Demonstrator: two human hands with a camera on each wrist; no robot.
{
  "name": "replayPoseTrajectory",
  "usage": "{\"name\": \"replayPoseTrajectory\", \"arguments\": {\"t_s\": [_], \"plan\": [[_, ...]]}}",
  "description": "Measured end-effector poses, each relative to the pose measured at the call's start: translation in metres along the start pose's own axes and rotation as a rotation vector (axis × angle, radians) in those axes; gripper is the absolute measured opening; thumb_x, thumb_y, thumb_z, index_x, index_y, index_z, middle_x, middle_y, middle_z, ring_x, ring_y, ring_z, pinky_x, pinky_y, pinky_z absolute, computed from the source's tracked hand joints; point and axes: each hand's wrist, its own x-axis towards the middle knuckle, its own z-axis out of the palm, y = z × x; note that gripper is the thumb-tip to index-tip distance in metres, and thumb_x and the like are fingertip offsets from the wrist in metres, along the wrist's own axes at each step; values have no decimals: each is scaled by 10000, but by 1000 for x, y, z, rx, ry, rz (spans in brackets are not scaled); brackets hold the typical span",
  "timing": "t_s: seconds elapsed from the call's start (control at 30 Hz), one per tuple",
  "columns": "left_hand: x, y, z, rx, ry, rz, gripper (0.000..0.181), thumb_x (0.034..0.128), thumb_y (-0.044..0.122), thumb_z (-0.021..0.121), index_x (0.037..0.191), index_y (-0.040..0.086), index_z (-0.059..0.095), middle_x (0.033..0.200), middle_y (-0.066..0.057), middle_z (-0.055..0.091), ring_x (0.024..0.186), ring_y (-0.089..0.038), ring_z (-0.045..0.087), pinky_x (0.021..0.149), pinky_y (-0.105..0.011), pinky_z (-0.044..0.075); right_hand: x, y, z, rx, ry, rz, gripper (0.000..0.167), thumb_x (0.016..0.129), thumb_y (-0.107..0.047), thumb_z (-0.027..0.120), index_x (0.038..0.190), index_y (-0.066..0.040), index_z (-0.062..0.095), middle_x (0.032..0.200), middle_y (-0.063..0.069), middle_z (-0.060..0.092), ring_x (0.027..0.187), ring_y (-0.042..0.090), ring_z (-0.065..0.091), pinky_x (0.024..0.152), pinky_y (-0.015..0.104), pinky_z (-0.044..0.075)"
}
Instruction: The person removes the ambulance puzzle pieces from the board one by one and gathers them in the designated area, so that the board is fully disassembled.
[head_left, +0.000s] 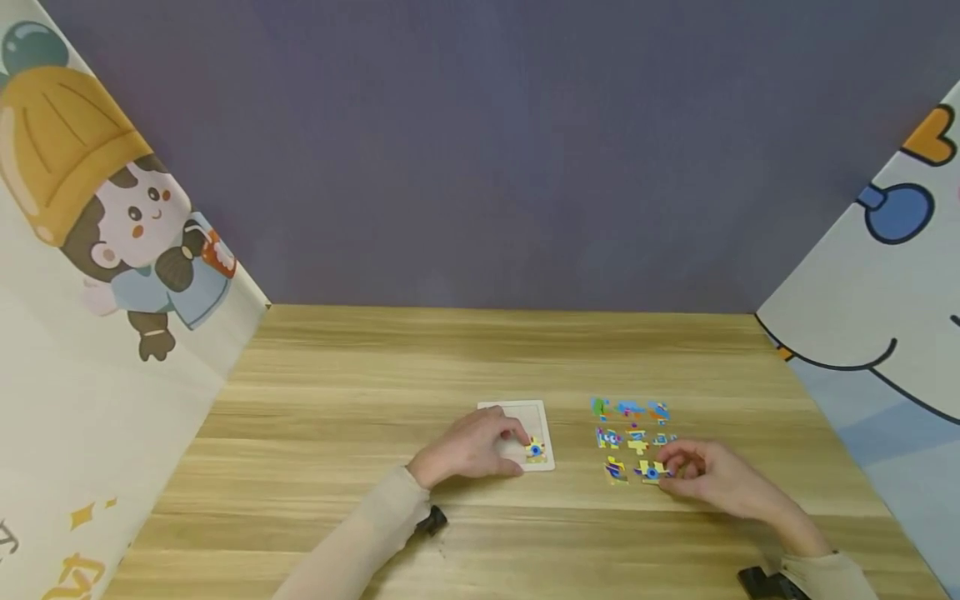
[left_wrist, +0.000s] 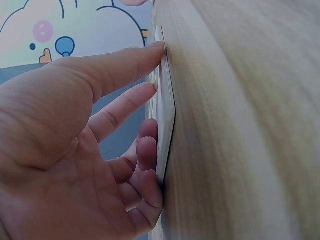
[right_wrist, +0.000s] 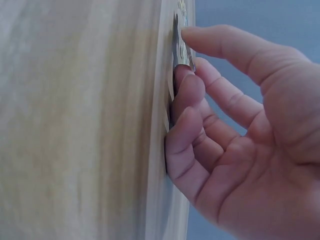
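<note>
A white puzzle tray (head_left: 517, 410) lies on the table, with one yellow-and-blue puzzle piece (head_left: 535, 451) in its near right corner. My left hand (head_left: 472, 446) rests at the tray's left and near side. In the left wrist view, its thumb (left_wrist: 135, 57) and forefinger reach to the tray's face, the other fingers bent against it. Right of the tray, my right hand (head_left: 716, 479) pinches the edge of a yellow puzzle piece (head_left: 651, 472) with a blue round mark. The right wrist view shows that piece (right_wrist: 184, 57) edge-on between thumb and fingers.
Several loose colourful puzzle pieces (head_left: 630, 408) lie in rough rows beyond and left of the right hand. The wooden table (head_left: 360, 367) ends at a dark back wall (head_left: 510, 167), with cartoon-printed side panels at both sides.
</note>
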Motion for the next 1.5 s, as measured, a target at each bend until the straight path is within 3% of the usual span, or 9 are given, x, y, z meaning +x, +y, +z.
{"name": "replayPoseTrajectory", "arguments": {"t_s": [0.7,0.97,1.17,1.5], "plan": [[-2,-2,1,-6,5,15,347,851,394,896,1162,311,766,1120,95,656,1024,-66,575,910,-265,482,-1,-2,2,-12,27,18,330,936,-160,813,1206,-5,707,963,42,668,727,48,572,603,222,498],[-3,-1,1,-9,4,18,353,849,384,898,1167,303,767,1115,89,654,1010,-64,570,890,-258,473,1,1,6,-76,49,-18,132,942,-139,796,1043,-68,749,866,-1,617,712,12,526,612,213,483],[-2,0,3,-3,0,19,352,848,385,903,1162,300,769,1107,93,651,1003,-59,566,889,-251,474,-1,3,6,-46,37,4,234,938,-124,795,1134,-24,716,875,25,606,704,25,526,608,211,489],[-1,-1,1,-14,6,20,345,845,363,909,1153,284,774,1109,69,660,1009,-83,576,888,-263,474,3,0,4,-36,55,28,279,947,-184,803,1138,-13,692,871,21,600,699,39,531,616,224,494]]}}
